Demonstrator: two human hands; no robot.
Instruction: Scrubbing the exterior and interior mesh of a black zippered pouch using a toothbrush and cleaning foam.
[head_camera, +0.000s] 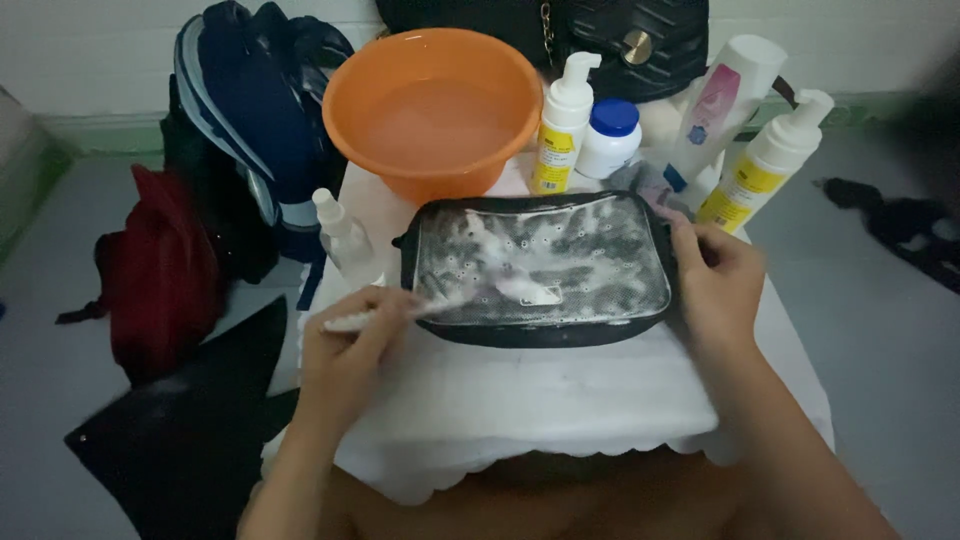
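At the far left of the frame a red cloth bag (160, 275) lies on the grey floor, and a dark blue backpack (255, 120) stands just above it. A flat black cloth (190, 420) lies at the lower left.

In the lower middle left, the left hand (345, 345) is closed around a thin white brush (385, 315). The brush tip touches the black soft pouch with a clear, soapy front (540, 265), which lies flat in the middle of the frame on a white cloth-covered table (500, 410). I think the scrubbing goes best with small, gentle strokes, so the foam stays on the pouch and does not drip off the edge. Pressing too hard may scratch the clear front.

A small clear spray bottle (343, 235) stands just left of the pouch. Above it, in the upper middle, sits a round orange plastic bowl (435, 105) with water inside.

To the right of the bowl stands a white pump bottle with a yellow label (562, 125), then a short white jar with a blue lid (610, 135). Next comes a tall white bottle with a pink shape on it (725, 95), leaning. A second white pump bottle with a yellow label (765, 165) leans at the upper right. A black quilted bag (620, 40) sits behind them at the top.

The right hand (715, 285) lies flat, fingers together, pressing the pouch's right end to keep it in place.
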